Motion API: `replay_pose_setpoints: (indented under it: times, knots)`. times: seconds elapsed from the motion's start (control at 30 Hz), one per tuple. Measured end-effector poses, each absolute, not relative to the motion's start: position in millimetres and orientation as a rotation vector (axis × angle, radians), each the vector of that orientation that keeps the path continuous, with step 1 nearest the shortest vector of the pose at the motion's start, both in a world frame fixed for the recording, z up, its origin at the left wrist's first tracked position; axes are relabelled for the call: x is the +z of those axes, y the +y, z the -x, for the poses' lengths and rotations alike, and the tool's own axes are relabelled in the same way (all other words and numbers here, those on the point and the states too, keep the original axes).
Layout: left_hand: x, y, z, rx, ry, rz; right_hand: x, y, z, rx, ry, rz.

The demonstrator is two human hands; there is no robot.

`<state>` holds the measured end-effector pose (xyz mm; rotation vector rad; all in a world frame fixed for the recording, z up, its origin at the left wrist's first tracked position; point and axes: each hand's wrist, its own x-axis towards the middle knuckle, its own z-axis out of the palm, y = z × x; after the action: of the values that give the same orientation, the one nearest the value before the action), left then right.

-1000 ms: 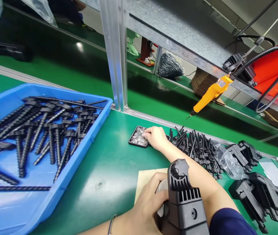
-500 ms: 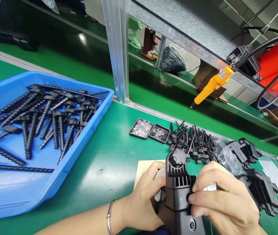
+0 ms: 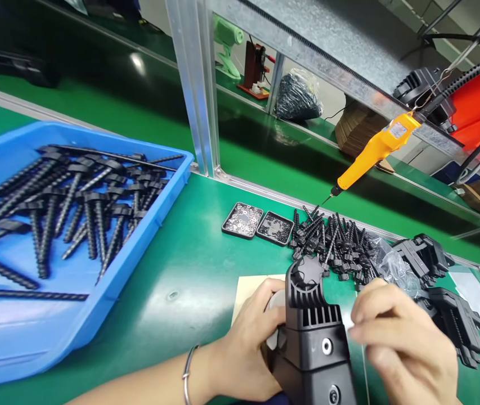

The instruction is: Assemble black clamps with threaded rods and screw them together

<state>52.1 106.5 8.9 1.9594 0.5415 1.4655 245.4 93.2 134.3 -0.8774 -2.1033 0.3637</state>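
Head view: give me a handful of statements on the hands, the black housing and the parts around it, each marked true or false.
1. The left hand holds the black plastic housing from its left side. True.
2. The right hand is pressed flat on top of the housing. False: it hovers just right of it, blurred, fingers curled.
3. The blue bin holds long black threaded rods. True.
4. The yellow electric screwdriver lies on the green mat. False: it hangs above the bench on its cable.
5. Two small black trays sit side by side beyond the housing. True.
6. The left wrist is bare. False: it wears a thin bracelet.
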Motion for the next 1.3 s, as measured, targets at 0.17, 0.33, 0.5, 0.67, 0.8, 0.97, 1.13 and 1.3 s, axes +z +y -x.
replay_pose_setpoints:
  times: [0.17, 0.33, 0.5, 0.67, 0.8, 0.97, 1.13, 1.3]
  knots:
    - [4, 106, -53, 1.496, 0.529, -1.972, 89, 164, -240, 0.199, -2.08, 1.306]
    - [-3, 107, -53, 1.484, 0.552, -1.962, 38, 246, -198, 0.345, -2.467, 1.507]
    - [5, 108, -53, 1.533, 0.508, -1.964, 20, 269, -162, 0.422, -2.744, 1.651]
    - [8, 107, -52, 1.497, 0.485, -1.945, 17, 276, -158, 0.468, -2.842, 1.704]
    - [8, 106, -52, 1.462, 0.502, -1.93, 13, 280, -162, 0.511, -2.854, 1.709]
    - [10, 106, -51, 1.455, 0.513, -1.934, 7, 279, -166, 0.551, -2.772, 1.7]
    - [8, 105, -52, 1.47, 0.547, -1.963, 6, 280, -165, 0.577, -2.614, 1.694]
    - [7, 106, -51, 1.44, 0.566, -1.982, 51, 264, -181, 0.571, -2.349, 1.597]
